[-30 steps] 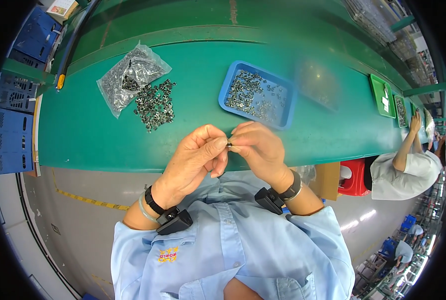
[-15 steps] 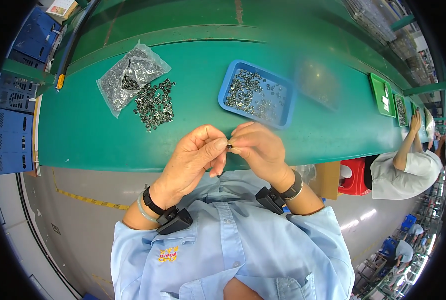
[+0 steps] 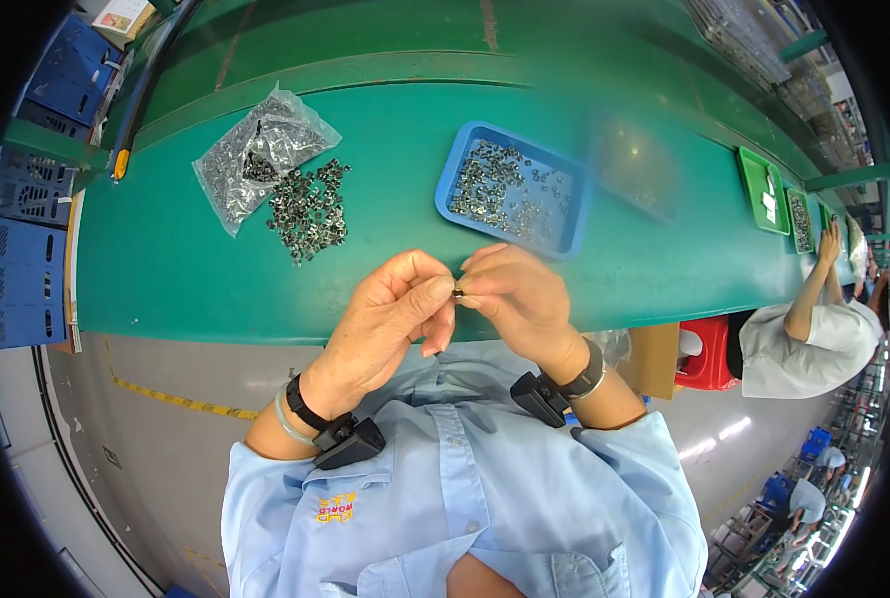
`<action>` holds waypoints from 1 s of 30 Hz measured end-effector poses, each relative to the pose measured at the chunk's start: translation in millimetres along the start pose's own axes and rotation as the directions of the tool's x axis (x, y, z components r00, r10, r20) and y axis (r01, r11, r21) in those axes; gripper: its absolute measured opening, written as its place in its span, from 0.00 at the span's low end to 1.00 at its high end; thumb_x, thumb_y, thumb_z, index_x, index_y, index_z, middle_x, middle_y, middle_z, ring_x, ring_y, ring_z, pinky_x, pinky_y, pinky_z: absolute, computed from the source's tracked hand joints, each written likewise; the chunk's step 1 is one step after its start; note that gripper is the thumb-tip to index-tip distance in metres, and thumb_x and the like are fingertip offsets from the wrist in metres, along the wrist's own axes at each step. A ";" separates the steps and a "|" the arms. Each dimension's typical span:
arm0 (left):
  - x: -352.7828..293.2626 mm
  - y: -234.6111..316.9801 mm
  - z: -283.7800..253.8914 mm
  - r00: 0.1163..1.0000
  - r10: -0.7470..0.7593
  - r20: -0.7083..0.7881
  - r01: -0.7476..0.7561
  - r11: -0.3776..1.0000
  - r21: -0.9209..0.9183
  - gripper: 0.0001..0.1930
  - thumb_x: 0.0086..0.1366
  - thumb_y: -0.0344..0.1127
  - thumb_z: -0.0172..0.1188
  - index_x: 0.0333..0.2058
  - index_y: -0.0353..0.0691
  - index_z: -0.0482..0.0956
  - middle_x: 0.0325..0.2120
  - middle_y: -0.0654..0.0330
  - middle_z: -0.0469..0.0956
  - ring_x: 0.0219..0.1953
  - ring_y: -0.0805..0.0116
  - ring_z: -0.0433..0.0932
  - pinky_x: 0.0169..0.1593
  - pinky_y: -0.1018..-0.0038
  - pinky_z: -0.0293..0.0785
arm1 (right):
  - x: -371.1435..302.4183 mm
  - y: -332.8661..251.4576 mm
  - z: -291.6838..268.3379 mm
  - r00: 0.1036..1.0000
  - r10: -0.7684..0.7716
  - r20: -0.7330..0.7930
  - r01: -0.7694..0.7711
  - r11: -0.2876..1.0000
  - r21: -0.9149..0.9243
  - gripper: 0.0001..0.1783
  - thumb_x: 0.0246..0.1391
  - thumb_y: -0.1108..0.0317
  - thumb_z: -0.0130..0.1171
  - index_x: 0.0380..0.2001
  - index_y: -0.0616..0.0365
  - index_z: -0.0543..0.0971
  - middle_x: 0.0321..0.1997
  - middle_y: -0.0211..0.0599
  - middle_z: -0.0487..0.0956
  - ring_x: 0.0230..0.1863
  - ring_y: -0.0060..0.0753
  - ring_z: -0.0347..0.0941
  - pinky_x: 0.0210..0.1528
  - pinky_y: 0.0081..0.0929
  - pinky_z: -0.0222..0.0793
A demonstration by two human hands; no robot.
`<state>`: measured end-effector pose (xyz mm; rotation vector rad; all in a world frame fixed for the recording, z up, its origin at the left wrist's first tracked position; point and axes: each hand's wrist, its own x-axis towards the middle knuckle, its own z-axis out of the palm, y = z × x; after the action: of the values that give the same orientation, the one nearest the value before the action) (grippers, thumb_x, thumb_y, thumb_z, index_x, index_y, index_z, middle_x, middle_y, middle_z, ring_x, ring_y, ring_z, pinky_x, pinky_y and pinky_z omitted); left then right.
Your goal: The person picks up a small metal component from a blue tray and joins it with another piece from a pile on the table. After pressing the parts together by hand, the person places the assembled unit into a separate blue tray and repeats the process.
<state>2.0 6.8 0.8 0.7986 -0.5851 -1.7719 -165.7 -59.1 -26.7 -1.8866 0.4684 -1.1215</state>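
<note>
Both my hands meet just over the near edge of the green table. Between their fingertips is a small dark metal part [image 3: 458, 292], mostly covered by the fingers. My left hand [image 3: 397, 309] pinches it with thumb and forefinger, the other fingers curled. From the other side, my right hand [image 3: 521, 299] grips the same part with thumb and fingers. Beyond my left hand lies a loose pile of small black and silver metal parts [image 3: 308, 211]. A blue tray [image 3: 448, 175] holding similar small shiny parts sits beyond my right hand.
A clear plastic bag [image 3: 228, 169] of small parts lies beside the pile. Green trays [image 3: 754, 179] stand at the far right, near a co-worker in a pale top [image 3: 804, 344]. Blue crates [image 3: 24, 284] are stacked at the left. A red stool [image 3: 709, 354] and cardboard box [image 3: 654, 361] stand at right.
</note>
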 end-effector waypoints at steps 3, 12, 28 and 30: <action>0.1 1.8 1.6 1.000 0.003 -0.026 -0.002 0.999 0.033 0.07 0.66 0.36 0.53 0.33 0.38 0.70 0.21 0.64 0.72 0.20 0.78 0.69 0.20 0.82 0.62 | 1.2 -0.9 -1.7 1.000 -0.015 0.005 0.015 1.000 -0.014 0.06 0.45 0.75 0.62 0.30 0.60 0.76 0.30 0.38 0.77 0.34 0.38 0.73 0.41 0.37 0.70; 4.0 0.6 1.7 0.997 0.027 -0.079 -0.011 0.982 0.189 0.08 0.66 0.36 0.51 0.33 0.38 0.69 0.20 0.63 0.71 0.20 0.77 0.69 0.21 0.82 0.63 | 3.8 -4.1 0.4 0.999 -0.032 0.001 0.032 0.992 -0.124 0.08 0.43 0.78 0.62 0.29 0.60 0.76 0.29 0.38 0.76 0.32 0.39 0.74 0.38 0.33 0.70; -10.5 5.2 -50.4 0.979 0.016 -0.204 -0.026 0.999 -0.043 0.08 0.66 0.33 0.50 0.41 0.38 0.70 0.25 0.62 0.72 0.20 0.77 0.69 0.22 0.81 0.64 | 125.3 34.7 24.2 0.933 0.048 0.356 0.176 0.804 -0.569 0.08 0.47 0.73 0.57 0.34 0.59 0.76 0.34 0.38 0.74 0.37 0.43 0.72 0.38 0.33 0.70; -12.9 8.8 -53.3 0.977 0.009 -0.214 -0.022 0.998 -0.059 0.08 0.66 0.32 0.49 0.42 0.37 0.70 0.26 0.62 0.72 0.20 0.78 0.68 0.22 0.82 0.64 | 137.5 49.5 45.7 0.885 -0.027 0.465 0.307 0.785 -0.538 0.07 0.47 0.72 0.57 0.33 0.58 0.76 0.34 0.38 0.74 0.37 0.43 0.72 0.38 0.35 0.69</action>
<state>50.5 15.6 -24.9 0.9256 -0.3912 -1.6554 -49.8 -157.0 -6.3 -2.7108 0.4263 -0.6436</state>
